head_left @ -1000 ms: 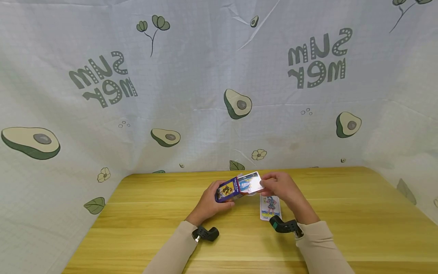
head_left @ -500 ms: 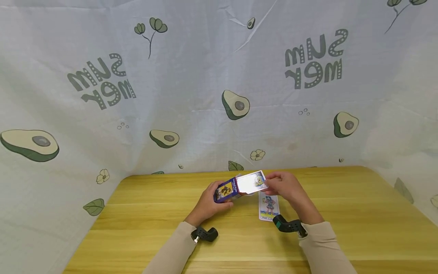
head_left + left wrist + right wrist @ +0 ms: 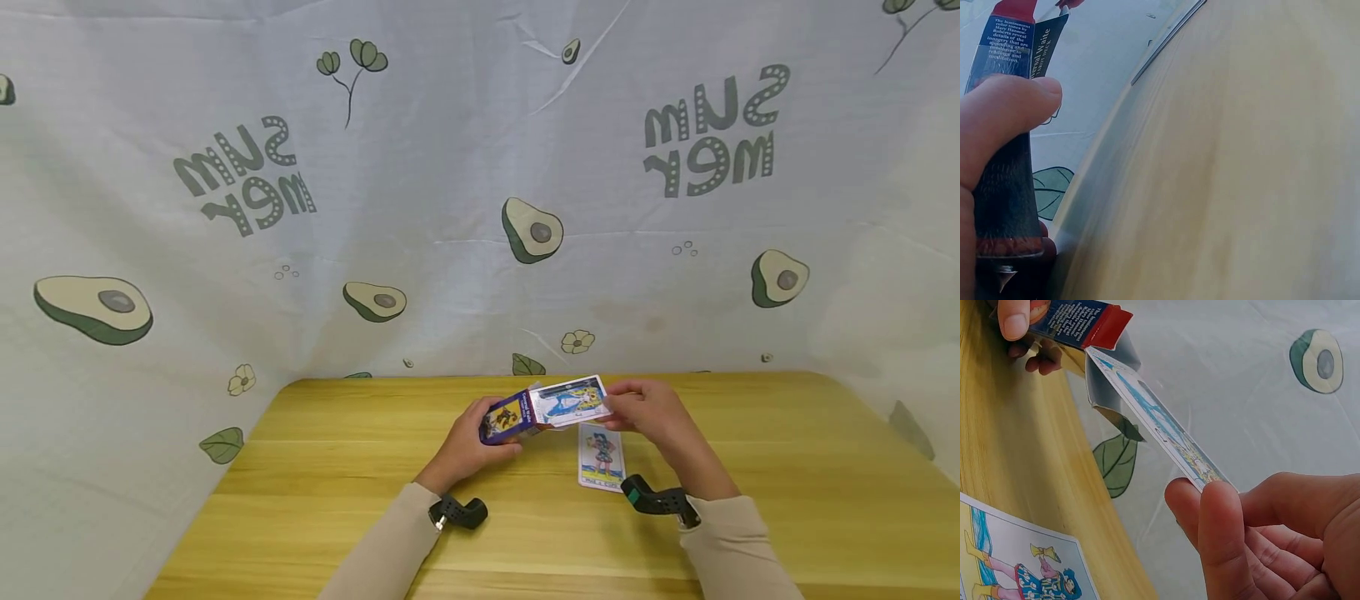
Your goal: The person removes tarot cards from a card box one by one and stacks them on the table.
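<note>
My left hand [image 3: 468, 447] grips a blue tarot card box [image 3: 504, 419], thumb along its near side in the left wrist view. The box lies tilted above the table, its mouth and flaps facing right. A picture card [image 3: 570, 402] sticks out of the mouth, most of its length showing. My right hand [image 3: 660, 417] pinches the card's outer end between thumb and fingers [image 3: 1219, 512]. In the right wrist view the card looks thin, its other end at the box opening. Another tarot card [image 3: 601, 458] lies face up on the table, below the right hand.
The wooden table [image 3: 337, 500] carries the loose card. Behind it hangs a pale curtain [image 3: 420, 167] printed with avocados, leaves and lettering. A black camera mount sits on each wrist, the right one [image 3: 660, 500] close to the lying card.
My right hand has moved right, and the card it pinches shows more of its length outside the box. My left hand keeps its grip on the box. The view has shifted slightly.
</note>
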{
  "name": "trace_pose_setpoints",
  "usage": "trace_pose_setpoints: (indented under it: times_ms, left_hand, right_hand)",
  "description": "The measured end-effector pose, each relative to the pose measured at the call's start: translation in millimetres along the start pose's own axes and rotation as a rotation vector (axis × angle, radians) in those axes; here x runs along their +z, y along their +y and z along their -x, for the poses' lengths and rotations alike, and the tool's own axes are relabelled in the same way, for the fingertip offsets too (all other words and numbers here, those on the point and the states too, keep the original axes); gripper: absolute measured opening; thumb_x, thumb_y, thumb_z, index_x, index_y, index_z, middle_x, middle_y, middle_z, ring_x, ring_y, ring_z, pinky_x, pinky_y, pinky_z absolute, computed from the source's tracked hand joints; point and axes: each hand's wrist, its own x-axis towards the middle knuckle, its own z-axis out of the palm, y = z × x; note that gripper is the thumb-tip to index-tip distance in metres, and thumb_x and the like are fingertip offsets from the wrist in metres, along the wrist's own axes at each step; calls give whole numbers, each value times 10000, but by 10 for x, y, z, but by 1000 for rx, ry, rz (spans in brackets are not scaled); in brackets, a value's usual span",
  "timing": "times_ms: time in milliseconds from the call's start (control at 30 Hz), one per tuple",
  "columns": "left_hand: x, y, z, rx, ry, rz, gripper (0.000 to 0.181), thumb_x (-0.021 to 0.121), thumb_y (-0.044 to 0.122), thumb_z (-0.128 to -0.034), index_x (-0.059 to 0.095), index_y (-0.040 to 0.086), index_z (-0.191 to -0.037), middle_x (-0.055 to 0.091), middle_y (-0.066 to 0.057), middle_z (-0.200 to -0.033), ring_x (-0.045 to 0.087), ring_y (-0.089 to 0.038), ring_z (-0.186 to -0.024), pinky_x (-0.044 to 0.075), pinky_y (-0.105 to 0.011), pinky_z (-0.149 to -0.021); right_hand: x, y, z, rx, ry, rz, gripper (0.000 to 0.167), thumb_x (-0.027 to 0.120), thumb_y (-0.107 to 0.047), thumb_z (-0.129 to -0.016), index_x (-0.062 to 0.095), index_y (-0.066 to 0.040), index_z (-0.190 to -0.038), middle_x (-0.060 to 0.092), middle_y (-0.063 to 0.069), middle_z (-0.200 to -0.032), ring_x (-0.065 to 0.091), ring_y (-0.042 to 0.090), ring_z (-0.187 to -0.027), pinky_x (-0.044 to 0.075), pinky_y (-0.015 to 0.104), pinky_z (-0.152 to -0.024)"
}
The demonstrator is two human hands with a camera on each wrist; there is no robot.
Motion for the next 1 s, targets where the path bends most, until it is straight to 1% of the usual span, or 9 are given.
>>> trace_pose_setpoints:
  times_ms: [200, 367, 500, 633, 767, 1000]
  left_hand:
    - [3, 9, 3, -8, -5, -6, 696, 807, 369, -770, 471, 220, -1361, 525, 34, -1224, 506, -146, -1049, 434, -325, -899]
    - [-7, 5, 8, -10, 0, -19, 703, 803, 375, -775, 463, 219, -1369, 523, 33, -1229, 505, -149, -1045, 434, -328, -893]
    - [-8, 4, 9, -5, -3, -17, 699, 801, 368, -779, 460, 216, -1369, 522, 32, -1224, 504, -152, -1043, 436, -325, -887]
    - [-9, 6, 6, 7, -1, -17, 695, 805, 356, -775, 465, 210, -1363, 523, 31, -1215, 505, -152, -1035, 437, -317, -880]
    - [-8, 9, 3, 26, -1, -17, 695, 803, 361, -776, 467, 195, -1361, 525, 17, -1212, 507, -156, -1028, 438, -316, -876]
    - [-5, 7, 0, 29, -2, -26, 699, 805, 358, -773, 467, 186, -1361, 527, 12, -1212, 506, -154, -1021, 439, -316, -867]
  right_hand:
    - [-86, 28, 22, 7, -5, 6, 393, 570, -142, -959, 508, 136, -1230, 635, 263, -1078, 667, 190, -758, 551, 296, -726]
    - [-142, 32, 29, 9, -9, 4, 397, 545, -148, -974, 497, 142, -1241, 609, 277, -1117, 667, 194, -791, 549, 306, -752]
    - [-175, 41, 24, 6, -5, 0, 392, 537, -144, -975, 494, 142, -1241, 605, 270, -1113, 662, 167, -784, 547, 279, -734]
    - [-209, 69, 11, 6, 7, -5, 397, 552, -142, -970, 493, 141, -1242, 618, 260, -1089, 671, 182, -779, 547, 265, -712]
    - [-239, 90, 11, 10, 22, 11, 406, 554, -156, -970, 497, 137, -1245, 601, 286, -1113, 674, 213, -793, 546, 259, -706]
    - [-273, 117, 22, 22, 42, 30, 409, 556, -161, -966, 505, 134, -1243, 590, 304, -1134, 672, 255, -807, 549, 280, -713]
